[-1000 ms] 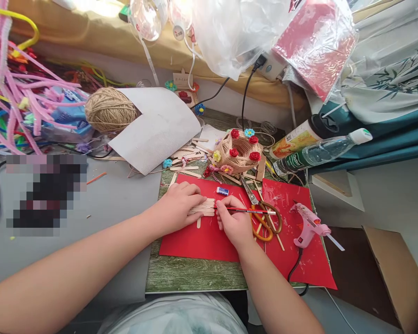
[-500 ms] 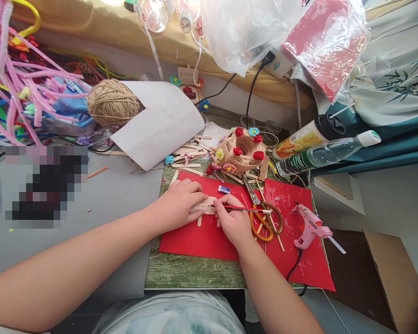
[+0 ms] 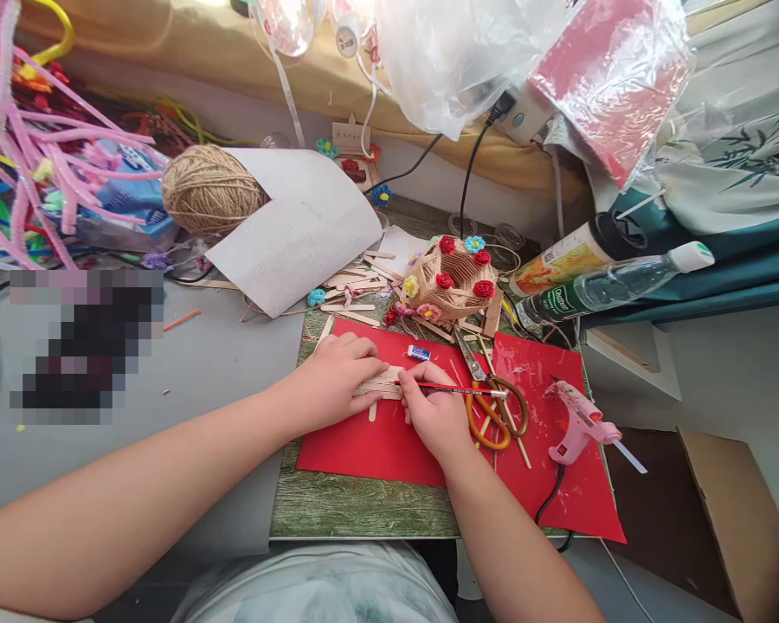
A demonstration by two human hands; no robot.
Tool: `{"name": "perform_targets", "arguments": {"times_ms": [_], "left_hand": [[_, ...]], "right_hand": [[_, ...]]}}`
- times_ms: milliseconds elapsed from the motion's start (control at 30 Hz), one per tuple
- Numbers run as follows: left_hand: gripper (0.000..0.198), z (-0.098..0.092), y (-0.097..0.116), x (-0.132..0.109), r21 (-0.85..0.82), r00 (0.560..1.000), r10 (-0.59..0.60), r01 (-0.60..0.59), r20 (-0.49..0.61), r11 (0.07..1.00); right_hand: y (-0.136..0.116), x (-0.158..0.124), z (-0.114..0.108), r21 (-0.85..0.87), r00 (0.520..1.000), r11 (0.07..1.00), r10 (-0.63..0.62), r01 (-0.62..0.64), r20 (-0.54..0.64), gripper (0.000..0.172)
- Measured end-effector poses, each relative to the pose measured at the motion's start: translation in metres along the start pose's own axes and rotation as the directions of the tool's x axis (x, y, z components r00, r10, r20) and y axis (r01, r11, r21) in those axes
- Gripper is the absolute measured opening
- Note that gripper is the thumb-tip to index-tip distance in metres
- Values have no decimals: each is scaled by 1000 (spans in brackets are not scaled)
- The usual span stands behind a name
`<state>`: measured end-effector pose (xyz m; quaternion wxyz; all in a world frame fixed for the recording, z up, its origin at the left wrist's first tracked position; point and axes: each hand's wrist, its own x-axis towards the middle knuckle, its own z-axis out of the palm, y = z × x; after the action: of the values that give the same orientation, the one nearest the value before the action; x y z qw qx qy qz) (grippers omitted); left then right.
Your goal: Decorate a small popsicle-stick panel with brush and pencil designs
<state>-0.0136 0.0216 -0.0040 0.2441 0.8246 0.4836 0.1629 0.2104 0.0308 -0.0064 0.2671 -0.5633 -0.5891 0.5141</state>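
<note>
My left hand rests on a small panel of craft sticks, its thumb along the near side and its fingers over the far side, gripping the panel. In my right hand is a red-and-black pencil, pinched between thumb and fingers, its tip end at the panel's right part. Part of the panel is hidden under my left hand. One stick end pokes out below it. Underneath lies red paper. A white-and-blue eraser sits beyond my hands, and orange-handled scissors lie beside my right hand.
A pink glue gun lies on the right red sheet. A twine-wrapped basket with flowers stands behind, near loose craft sticks. Further round are a twine ball, a water bottle and pink pipe cleaners.
</note>
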Motion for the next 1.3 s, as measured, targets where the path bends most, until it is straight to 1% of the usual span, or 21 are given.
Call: {"name": "perform_targets", "arguments": {"times_ms": [200,400,600,767,933,1167,1300], "left_hand": [[30,0,0,0,-8,1000,3,-3,-5,1000],[30,1,-1,1,-5,1000,5,-6,-12,1000],[30,1,0,1,-9,1000,5,-5,-17,1000],[30,-1,0,2,-1,1000,-7,7,4,1000],[30,0,-1,0,-10,1000,-2,2,-10,1000],[29,1,-1,0,-11,1000,5,-5,-13,1000],[29,1,-1,1,-8,1000,-3,3,-14,1000]], "right_hand": [[0,0,0,-26,1000,1000,4,-4,-8,42],[2,0,0,1,1000,1000,-13,13,-1,42],[1,0,1,-13,1000,1000,-2,2,-8,42],[2,0,0,-55,999,998,-17,15,-29,41],[3,1,-1,-80,999,996,-32,29,-28,42],[13,1,-1,16,1000,1000,-4,5,-28,43],[12,2,-2,-26,999,999,-40,40,-16,41]]}}
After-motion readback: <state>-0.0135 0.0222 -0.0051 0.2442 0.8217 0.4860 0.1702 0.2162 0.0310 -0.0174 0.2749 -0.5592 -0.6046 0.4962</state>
